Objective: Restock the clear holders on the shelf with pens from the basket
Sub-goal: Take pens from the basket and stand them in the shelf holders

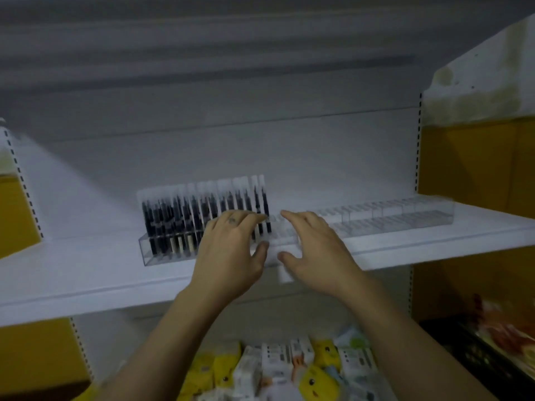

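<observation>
Reaching at two clear holders (157,251), left hand (231,250) and right hand (315,250) both spread loose, gripping nothing, left one blocking some dark pens (162,218) (too blurry to count), colourful packets (289,366) below.

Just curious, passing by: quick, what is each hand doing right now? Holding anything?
Left hand: open, fingers straight, by the pens in the clear holder; holds nothing visible.
Right hand: open, fingers spread, holds nothing.

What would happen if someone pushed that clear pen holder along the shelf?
The clear holder looks rigid, so it would probably slide whole on the smooth shelf. The upright pens load its left end, so it might swivel.
</observation>
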A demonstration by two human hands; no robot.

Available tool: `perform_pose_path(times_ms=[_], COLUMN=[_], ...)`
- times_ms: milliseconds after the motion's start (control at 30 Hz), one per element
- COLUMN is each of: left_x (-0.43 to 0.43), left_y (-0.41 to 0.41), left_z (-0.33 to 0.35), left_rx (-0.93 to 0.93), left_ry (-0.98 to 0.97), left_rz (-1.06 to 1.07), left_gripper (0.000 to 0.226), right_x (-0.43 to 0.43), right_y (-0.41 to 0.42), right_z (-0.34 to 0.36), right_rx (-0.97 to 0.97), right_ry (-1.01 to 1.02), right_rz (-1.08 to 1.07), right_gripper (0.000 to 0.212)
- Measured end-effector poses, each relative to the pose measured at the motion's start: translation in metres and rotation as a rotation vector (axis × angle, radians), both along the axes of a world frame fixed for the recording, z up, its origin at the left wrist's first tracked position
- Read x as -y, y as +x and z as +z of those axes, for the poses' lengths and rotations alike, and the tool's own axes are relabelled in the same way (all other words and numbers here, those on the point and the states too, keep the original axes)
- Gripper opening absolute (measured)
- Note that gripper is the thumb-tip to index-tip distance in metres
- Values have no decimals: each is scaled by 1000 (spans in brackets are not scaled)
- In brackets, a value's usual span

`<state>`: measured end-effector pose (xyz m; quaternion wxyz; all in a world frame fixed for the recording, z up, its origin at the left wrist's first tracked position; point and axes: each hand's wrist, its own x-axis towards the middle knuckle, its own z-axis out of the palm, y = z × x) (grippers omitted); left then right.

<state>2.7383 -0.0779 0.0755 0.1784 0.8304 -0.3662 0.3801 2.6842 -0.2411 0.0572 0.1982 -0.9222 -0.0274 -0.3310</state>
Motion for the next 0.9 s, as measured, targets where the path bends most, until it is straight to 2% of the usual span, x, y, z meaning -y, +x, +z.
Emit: perform_pose_path(times_ms=[233, 333, 433, 600, 900], left_x=[-6, -9, -10, -2, 11], left_y=[-28, -37, -40, -45, -53], left_z=[-68, -113, -163, -244, -364], left_rx=[-66, -158, -310, -547, -924], left_ry=[-18, -42, 1, 120, 338], left_rz=[-33, -13, 17, 82, 116], left_gripper=[32, 26, 28, 37, 48], right_x=[-1, 2, 3, 2, 3], right_y=[-34, -44, -50, -50, -50], right_z=[-60, -96, -147, -233, -361], right_rx=[69, 49, -84, -415, -862], right_ry=[77, 73, 84, 142, 171], right_rz=[-10, -36, -82, -98, -119], right_gripper=[53, 47, 45, 55, 59])
